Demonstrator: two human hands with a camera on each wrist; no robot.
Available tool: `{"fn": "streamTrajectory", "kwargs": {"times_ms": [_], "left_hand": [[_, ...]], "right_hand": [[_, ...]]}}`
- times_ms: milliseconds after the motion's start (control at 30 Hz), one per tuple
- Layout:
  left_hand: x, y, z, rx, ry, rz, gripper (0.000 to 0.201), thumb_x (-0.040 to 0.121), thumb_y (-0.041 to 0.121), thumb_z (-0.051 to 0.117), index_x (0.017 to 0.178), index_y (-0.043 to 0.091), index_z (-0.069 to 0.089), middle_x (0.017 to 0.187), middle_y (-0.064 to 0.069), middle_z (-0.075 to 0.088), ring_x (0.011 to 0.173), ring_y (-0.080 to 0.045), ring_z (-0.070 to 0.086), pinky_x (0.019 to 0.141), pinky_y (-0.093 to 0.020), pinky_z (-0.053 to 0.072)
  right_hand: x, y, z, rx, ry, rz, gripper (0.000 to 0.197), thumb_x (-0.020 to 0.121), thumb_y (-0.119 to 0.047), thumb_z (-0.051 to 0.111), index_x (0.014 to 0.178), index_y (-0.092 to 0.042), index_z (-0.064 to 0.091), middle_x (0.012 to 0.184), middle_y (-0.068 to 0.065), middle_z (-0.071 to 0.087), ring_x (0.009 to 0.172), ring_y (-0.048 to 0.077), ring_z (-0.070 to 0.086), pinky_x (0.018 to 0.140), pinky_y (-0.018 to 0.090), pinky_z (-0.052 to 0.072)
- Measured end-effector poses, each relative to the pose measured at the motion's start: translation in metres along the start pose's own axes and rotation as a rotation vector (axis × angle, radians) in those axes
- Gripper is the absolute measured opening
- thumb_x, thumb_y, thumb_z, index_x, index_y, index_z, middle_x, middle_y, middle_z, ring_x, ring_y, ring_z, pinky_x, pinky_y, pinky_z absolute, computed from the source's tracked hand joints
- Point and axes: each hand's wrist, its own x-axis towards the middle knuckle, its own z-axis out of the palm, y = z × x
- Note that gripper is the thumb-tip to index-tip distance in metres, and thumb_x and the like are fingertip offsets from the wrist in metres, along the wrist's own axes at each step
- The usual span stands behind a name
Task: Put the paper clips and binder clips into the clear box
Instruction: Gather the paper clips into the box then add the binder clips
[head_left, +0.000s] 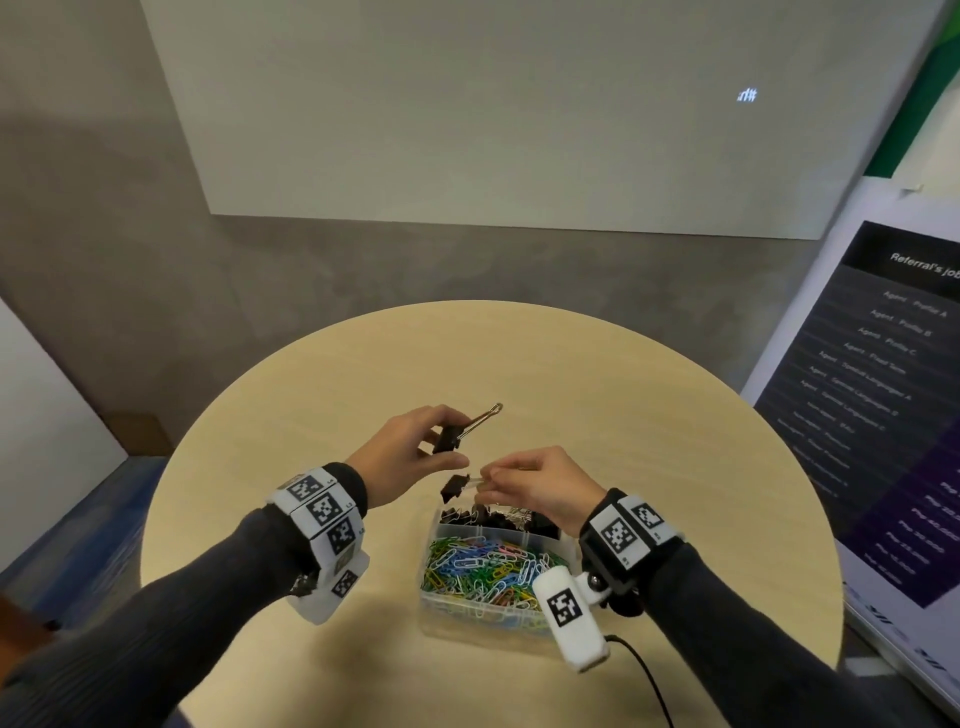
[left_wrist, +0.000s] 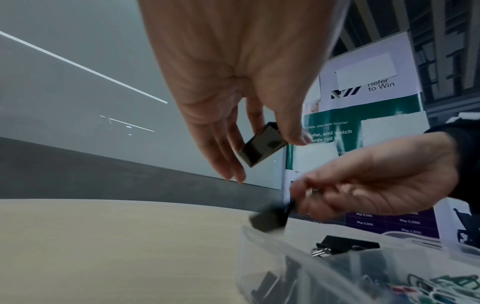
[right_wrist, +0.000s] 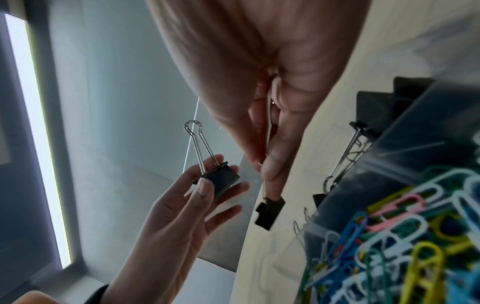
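Observation:
A clear box (head_left: 435, 605) stands on the round table (head_left: 322, 395). Its near compartment is full of coloured paper clips (head_left: 478, 569); the far one holds black binder clips (head_left: 485, 517). My left hand (head_left: 415, 452) pinches a large black binder clip (head_left: 457, 434) by its body, silver handles pointing up and away. The same clip (left_wrist: 262, 147) shows in the left wrist view and again (right_wrist: 221, 179) in the right wrist view. My right hand (head_left: 524, 486) pinches the wire handle of a smaller binder clip (head_left: 454, 487), which hangs just above the box's far left corner (right_wrist: 270, 211).
A poster stand (head_left: 883, 415) with printed text is close on the right of the table. A black cable (head_left: 644, 675) runs off my right wrist over the table's front edge. Grey wall and a white board (head_left: 493, 114) lie beyond.

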Motion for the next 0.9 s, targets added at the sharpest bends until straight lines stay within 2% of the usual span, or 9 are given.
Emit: {"fn": "streamTrajectory", "kwargs": {"times_ms": [133, 233, 333, 400, 500, 600, 700, 767, 900], "left_hand": [[-0.006, -0.007, -0.002, 0.013, -0.018, -0.024, 0.038, 0.084, 0.030, 0.068, 0.119, 0.023, 0.055, 0.111, 0.004, 0.060, 0.096, -0.012, 0.060, 0.079, -0.020, 0.051], [-0.010, -0.008, -0.001, 0.029, -0.016, -0.040, 0.037, 0.084, 0.033, 0.068, 0.118, 0.024, 0.055, 0.114, 0.004, 0.061, 0.096, -0.011, 0.060, 0.081, -0.024, 0.053], [-0.012, -0.008, 0.001, 0.034, -0.010, -0.042, 0.036, 0.085, 0.038, 0.064, 0.118, 0.024, 0.056, 0.113, 0.004, 0.061, 0.094, -0.010, 0.060, 0.078, -0.018, 0.050], [-0.011, -0.006, 0.002, 0.035, -0.005, -0.037, 0.035, 0.087, 0.039, 0.062, 0.118, 0.023, 0.057, 0.112, 0.003, 0.062, 0.094, -0.009, 0.059, 0.077, -0.014, 0.047], [-0.011, -0.003, 0.003, 0.030, -0.019, -0.028, 0.035, 0.087, 0.038, 0.062, 0.118, 0.022, 0.057, 0.113, 0.003, 0.061, 0.095, -0.010, 0.059, 0.079, -0.018, 0.049], [-0.010, 0.001, 0.003, 0.060, -0.038, -0.029, 0.037, 0.086, 0.039, 0.064, 0.118, 0.024, 0.057, 0.113, 0.004, 0.059, 0.098, -0.010, 0.058, 0.080, -0.023, 0.052], [-0.005, 0.006, 0.006, 0.148, -0.095, -0.027, 0.041, 0.083, 0.044, 0.065, 0.118, 0.024, 0.057, 0.110, 0.002, 0.059, 0.096, -0.012, 0.055, 0.072, -0.011, 0.043], [0.001, 0.012, 0.011, 0.219, -0.154, -0.030, 0.044, 0.083, 0.047, 0.065, 0.119, 0.024, 0.056, 0.109, 0.000, 0.056, 0.097, -0.014, 0.053, 0.072, -0.013, 0.040], [0.012, 0.022, 0.028, 0.399, -0.317, -0.089, 0.049, 0.082, 0.050, 0.064, 0.124, 0.024, 0.054, 0.118, -0.003, 0.050, 0.106, -0.021, 0.052, 0.091, -0.034, 0.046]], "right_hand": [[0.005, 0.002, -0.004, -0.545, -0.022, 0.042, 0.033, 0.083, -0.015, 0.069, 0.115, -0.006, 0.066, 0.099, 0.015, 0.074, 0.094, 0.020, 0.071, 0.096, 0.034, 0.051], [0.001, -0.005, -0.003, -0.858, 0.034, -0.019, 0.036, 0.085, -0.024, 0.068, 0.120, -0.017, 0.064, 0.113, 0.006, 0.068, 0.093, 0.014, 0.062, 0.087, 0.025, 0.046], [-0.001, -0.010, -0.002, -0.985, 0.025, -0.081, 0.035, 0.088, -0.020, 0.064, 0.123, -0.018, 0.063, 0.122, 0.005, 0.063, 0.102, 0.016, 0.060, 0.089, 0.025, 0.044], [-0.003, -0.011, -0.003, -1.041, -0.112, -0.058, 0.035, 0.092, -0.018, 0.058, 0.127, -0.018, 0.060, 0.129, 0.002, 0.062, 0.115, 0.016, 0.059, 0.099, 0.029, 0.045], [-0.004, -0.012, -0.007, -1.019, -0.184, -0.067, 0.040, 0.095, -0.010, 0.047, 0.133, -0.018, 0.054, 0.133, 0.000, 0.060, 0.123, 0.014, 0.054, 0.106, 0.029, 0.040], [-0.006, -0.014, -0.018, -0.887, 0.018, -0.158, 0.037, 0.095, -0.002, 0.039, 0.123, -0.012, 0.060, 0.117, 0.006, 0.068, 0.105, 0.016, 0.064, 0.084, 0.018, 0.048], [-0.008, -0.015, -0.034, -0.804, 0.155, -0.176, 0.033, 0.095, -0.002, 0.038, 0.112, -0.009, 0.065, 0.102, 0.008, 0.071, 0.086, 0.017, 0.068, 0.060, 0.008, 0.044], [-0.012, -0.014, -0.041, -0.774, 0.176, -0.169, 0.028, 0.094, -0.004, 0.042, 0.107, -0.009, 0.067, 0.099, 0.008, 0.072, 0.081, 0.017, 0.068, 0.053, 0.005, 0.042], [-0.021, -0.008, -0.048, -0.765, 0.203, -0.174, 0.017, 0.091, -0.013, 0.055, 0.100, -0.014, 0.069, 0.095, 0.005, 0.072, 0.075, 0.016, 0.070, 0.051, 0.007, 0.040]]}}
